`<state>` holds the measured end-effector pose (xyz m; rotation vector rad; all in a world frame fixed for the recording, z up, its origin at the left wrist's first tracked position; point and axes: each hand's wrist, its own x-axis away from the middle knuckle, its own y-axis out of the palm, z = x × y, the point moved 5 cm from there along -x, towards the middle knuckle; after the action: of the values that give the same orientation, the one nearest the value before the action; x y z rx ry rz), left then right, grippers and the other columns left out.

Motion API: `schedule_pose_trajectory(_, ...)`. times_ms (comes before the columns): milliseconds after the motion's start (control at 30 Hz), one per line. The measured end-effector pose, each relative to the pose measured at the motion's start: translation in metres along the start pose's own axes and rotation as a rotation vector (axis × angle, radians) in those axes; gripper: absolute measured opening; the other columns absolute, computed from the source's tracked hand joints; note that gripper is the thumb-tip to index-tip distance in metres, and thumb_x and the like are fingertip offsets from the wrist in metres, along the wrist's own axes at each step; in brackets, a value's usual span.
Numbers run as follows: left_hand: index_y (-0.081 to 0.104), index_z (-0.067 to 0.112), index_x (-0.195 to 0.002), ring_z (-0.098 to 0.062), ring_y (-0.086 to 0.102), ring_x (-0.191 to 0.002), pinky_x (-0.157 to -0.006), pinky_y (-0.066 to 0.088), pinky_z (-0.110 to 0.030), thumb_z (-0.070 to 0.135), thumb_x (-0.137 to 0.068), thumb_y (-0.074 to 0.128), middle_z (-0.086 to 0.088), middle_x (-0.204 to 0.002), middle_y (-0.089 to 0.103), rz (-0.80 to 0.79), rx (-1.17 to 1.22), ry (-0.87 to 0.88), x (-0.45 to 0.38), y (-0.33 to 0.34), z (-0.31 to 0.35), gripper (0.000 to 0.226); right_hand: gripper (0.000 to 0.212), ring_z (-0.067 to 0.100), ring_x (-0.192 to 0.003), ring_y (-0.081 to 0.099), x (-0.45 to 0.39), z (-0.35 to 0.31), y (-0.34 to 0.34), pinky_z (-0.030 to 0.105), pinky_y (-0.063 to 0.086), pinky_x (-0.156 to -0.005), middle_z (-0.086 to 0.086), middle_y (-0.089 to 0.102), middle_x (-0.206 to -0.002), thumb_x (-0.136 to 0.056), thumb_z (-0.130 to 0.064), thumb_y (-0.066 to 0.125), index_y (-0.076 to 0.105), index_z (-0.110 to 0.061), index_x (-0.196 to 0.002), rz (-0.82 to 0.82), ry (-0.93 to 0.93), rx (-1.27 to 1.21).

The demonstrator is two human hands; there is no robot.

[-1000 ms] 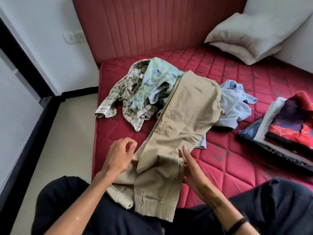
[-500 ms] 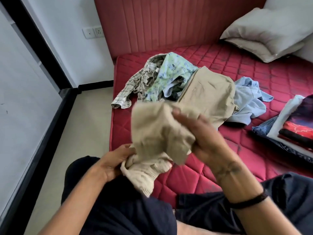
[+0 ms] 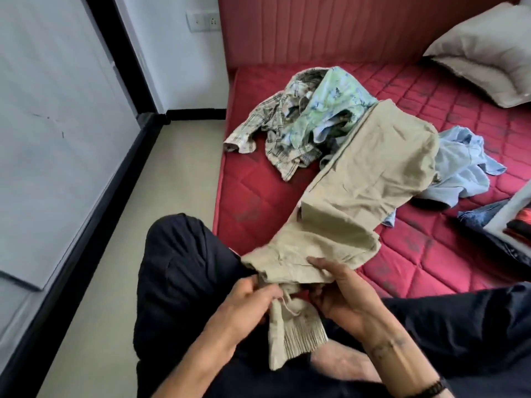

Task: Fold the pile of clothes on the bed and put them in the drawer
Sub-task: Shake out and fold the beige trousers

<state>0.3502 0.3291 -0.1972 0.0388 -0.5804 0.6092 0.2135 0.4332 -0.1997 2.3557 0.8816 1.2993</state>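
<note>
Beige trousers (image 3: 370, 179) stretch from the middle of the red mattress (image 3: 258, 202) down to my lap, their ribbed cuffs (image 3: 298, 337) hanging between my knees. My left hand (image 3: 247, 305) grips the cloth just above the cuffs. My right hand (image 3: 342, 291) holds the folded leg from the right, thumb on top and fingers curled under. Behind lie a plaid shirt (image 3: 270, 124), a green floral garment (image 3: 333, 110) and a pale blue shirt (image 3: 459, 168), all unfolded.
Folded clothes (image 3: 511, 222) are stacked at the mattress's right edge. A grey pillow (image 3: 485, 50) leans in the far right corner against the red headboard (image 3: 316, 27). Bare floor (image 3: 138, 225) and a white panel (image 3: 51, 124) lie to the left.
My right hand, which had lifted the trouser leg up, has lowered it back to my lap. Both hands now hold the trousers near the cuffs. The camera has turned left.
</note>
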Motion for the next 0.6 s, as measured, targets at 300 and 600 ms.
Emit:
schedule_pose_trajectory(300, 0.055, 0.023, -0.127, -0.019, 0.072, -0.104, -0.093, 0.059, -0.041, 0.010, -0.080, 0.069, -0.005, -0.111, 0.076, -0.117, -0.067, 0.196, 0.029, -0.008, 0.002, 0.050, 0.022, 0.034, -0.091, 0.070, 0.016, -0.053, 0.046, 0.044, 0.060, -0.085, 0.021, 0.067, -0.106, -0.073, 0.000, 0.061, 0.065, 0.000, -0.095, -0.154, -0.159, -0.039)
schedule_pose_trajectory(600, 0.082, 0.026, -0.085, -0.021, 0.061, -0.061, -0.055, 0.046, -0.027, 0.026, -0.073, 0.090, -0.012, -0.073, 0.074, 0.241, -0.022, 0.061, 0.060, -0.143, -0.028, 0.015, 0.047, 0.037, -0.123, 0.064, 0.045, 0.049, 0.094, 0.055, 0.051, -0.104, 0.021, 0.065, -0.134, -0.083, 0.004, 0.062, 0.064, 0.003, -0.130, -0.394, 0.053, -0.088)
